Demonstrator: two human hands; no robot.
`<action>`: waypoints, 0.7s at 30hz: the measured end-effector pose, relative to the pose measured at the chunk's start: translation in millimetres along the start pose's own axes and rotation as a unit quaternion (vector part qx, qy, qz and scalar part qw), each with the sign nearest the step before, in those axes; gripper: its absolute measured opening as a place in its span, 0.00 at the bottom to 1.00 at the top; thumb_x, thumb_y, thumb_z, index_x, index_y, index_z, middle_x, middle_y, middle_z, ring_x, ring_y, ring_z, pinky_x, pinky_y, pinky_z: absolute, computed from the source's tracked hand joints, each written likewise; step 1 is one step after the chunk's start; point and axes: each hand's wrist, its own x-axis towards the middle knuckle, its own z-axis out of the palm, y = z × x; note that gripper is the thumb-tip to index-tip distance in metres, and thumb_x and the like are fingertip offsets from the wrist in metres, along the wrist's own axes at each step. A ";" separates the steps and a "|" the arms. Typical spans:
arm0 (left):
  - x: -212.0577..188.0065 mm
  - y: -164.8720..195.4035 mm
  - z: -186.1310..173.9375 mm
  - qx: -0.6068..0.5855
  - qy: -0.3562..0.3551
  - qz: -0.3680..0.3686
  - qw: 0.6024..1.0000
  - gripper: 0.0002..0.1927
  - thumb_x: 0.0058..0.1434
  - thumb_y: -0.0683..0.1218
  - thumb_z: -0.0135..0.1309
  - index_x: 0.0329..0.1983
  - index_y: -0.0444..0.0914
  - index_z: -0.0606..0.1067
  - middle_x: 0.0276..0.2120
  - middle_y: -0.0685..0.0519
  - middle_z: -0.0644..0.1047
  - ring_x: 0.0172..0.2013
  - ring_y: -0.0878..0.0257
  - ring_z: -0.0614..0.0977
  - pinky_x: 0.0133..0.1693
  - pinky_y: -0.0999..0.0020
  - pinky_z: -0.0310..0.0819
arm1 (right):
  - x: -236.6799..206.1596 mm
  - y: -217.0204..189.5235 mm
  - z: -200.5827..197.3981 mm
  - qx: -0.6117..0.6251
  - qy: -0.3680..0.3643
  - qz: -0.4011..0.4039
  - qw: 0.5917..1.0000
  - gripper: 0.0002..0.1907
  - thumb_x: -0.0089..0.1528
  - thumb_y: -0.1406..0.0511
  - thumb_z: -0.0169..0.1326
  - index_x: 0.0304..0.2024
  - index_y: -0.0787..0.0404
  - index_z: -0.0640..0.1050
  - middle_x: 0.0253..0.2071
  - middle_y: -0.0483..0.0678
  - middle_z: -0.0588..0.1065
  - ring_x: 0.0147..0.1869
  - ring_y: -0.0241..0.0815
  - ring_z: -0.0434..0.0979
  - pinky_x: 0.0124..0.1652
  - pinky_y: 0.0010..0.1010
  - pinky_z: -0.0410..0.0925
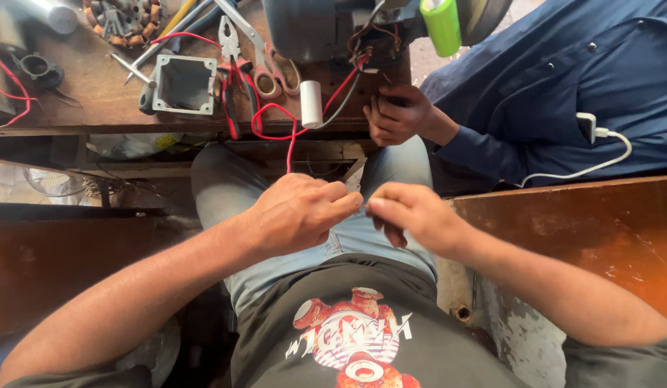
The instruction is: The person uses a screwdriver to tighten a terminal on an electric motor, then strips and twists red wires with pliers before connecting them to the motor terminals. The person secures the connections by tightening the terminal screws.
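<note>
My left hand (294,212) is closed around a thin red wire (290,147) that runs up from my fist to the workbench (89,93). My right hand (412,212) pinches the wire's end between thumb and forefinger, fingertips almost touching the left hand's. Both hands hover over my lap, above my jeans. The wire loops on the bench edge beside a small white cylinder (311,103) and leads toward a dark motor housing (312,29).
A co-worker in a blue shirt sits at the right, one hand (398,115) at the motor's wiring. Pliers (231,65), scissors (265,72), a grey metal box (184,85), a screwdriver and a copper-wound stator (121,20) lie on the bench. A green cylinder (441,25) stands above.
</note>
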 end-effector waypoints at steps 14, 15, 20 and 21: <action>0.3 -0.5 0.2 0.040 0.039 0.032 0.998 0.10 0.53 0.42 0.55 0.38 0.38 0.71 0.27 0.52 0.73 0.28 0.55 0.81 0.28 0.57 0.72 | -1.7 14.2 2.7 0.068 -0.013 0.030 0.997 0.15 0.70 0.59 0.52 0.41 0.65 0.80 0.30 0.47 0.77 0.27 0.37 0.72 0.27 0.26 0.64; 0.0 0.0 0.7 0.039 0.041 0.029 0.998 0.10 0.53 0.42 0.55 0.38 0.39 0.71 0.27 0.52 0.73 0.28 0.55 0.81 0.28 0.57 0.72 | -5.6 16.2 1.8 -0.123 0.075 -0.144 0.979 0.15 0.72 0.59 0.52 0.44 0.66 0.79 0.33 0.48 0.77 0.30 0.39 0.73 0.29 0.28 0.64; 1.7 0.2 3.0 0.034 0.034 0.034 0.998 0.11 0.53 0.43 0.55 0.40 0.38 0.72 0.26 0.53 0.73 0.28 0.55 0.80 0.28 0.57 0.72 | -5.8 30.6 6.7 -0.012 0.078 -0.148 0.986 0.11 0.74 0.63 0.57 0.46 0.68 0.77 0.33 0.47 0.76 0.29 0.36 0.72 0.27 0.27 0.63; 1.8 -0.2 2.8 0.030 0.038 0.036 0.998 0.12 0.53 0.43 0.55 0.41 0.37 0.72 0.26 0.53 0.72 0.28 0.56 0.81 0.28 0.58 0.72 | -3.2 32.4 9.6 0.318 -0.006 0.077 0.945 0.14 0.73 0.63 0.61 0.44 0.70 0.77 0.31 0.49 0.76 0.25 0.35 0.70 0.24 0.25 0.61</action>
